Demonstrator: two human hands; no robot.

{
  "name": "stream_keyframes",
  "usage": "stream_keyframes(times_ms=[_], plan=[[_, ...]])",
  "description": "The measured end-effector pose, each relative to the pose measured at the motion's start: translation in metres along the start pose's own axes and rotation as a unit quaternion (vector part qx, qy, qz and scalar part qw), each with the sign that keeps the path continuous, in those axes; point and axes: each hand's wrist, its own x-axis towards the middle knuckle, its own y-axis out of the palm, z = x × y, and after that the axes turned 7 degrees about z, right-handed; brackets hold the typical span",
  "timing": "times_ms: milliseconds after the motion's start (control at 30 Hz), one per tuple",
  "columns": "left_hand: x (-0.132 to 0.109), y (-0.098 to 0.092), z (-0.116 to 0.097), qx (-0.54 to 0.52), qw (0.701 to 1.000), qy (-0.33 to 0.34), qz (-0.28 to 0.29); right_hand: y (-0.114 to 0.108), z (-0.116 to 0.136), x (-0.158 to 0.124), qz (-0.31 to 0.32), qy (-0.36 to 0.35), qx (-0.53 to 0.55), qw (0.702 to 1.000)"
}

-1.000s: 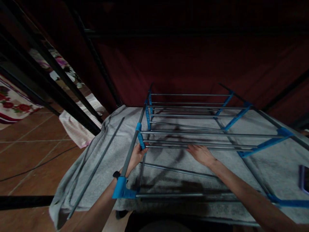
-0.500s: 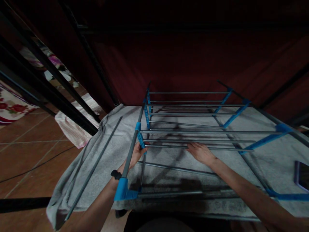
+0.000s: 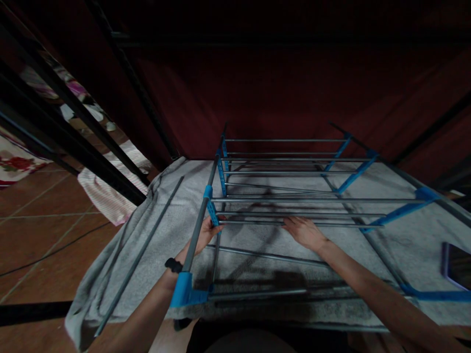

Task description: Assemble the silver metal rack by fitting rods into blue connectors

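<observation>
A rack of grey metal tubes with blue plastic brackets lies across the grey towel-like cloth [image 3: 253, 267]. My left hand [image 3: 206, 234], a black band on its wrist, closes round the lower end of a blue side bracket [image 3: 212, 214] where a tube end meets it. Farther right, my right hand [image 3: 303, 232] has its fingers wrapped over that same metal tube [image 3: 253, 223]. The tube's far end reaches the right-hand blue bracket [image 3: 395, 215]. In front of my left wrist stands a blue corner connector [image 3: 187, 289] on the near end of the left upright.
One loose metal tube [image 3: 143, 250] lies on the cloth at left, another [image 3: 270, 256] beneath the rack. A phone [image 3: 456, 264] rests at the right edge. Dark metal posts [image 3: 69, 127] stand at left, and a dark red curtain [image 3: 287, 93] hangs behind.
The whole view has shifted slightly, so things sit a little farther left. Both hands keep the same places on the bracket and the tube.
</observation>
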Motion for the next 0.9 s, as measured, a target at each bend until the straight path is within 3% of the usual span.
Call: stream_keyframes(times_ms=[433,700,900], plan=[[-0.001,0.0,-0.011,0.004,0.999,-0.005,0.044,-0.003,0.002,0.0,0.001,-0.004,0.001,1.0],[0.002,-0.002,-0.003,0.017,0.999,-0.013,0.028,-0.004,0.001,0.003,0.015,-0.006,0.024,1.0],[0.009,-0.004,-0.016,0.045,0.996,-0.066,0.037,-0.01,0.008,0.01,0.043,0.039,0.041,0.998]])
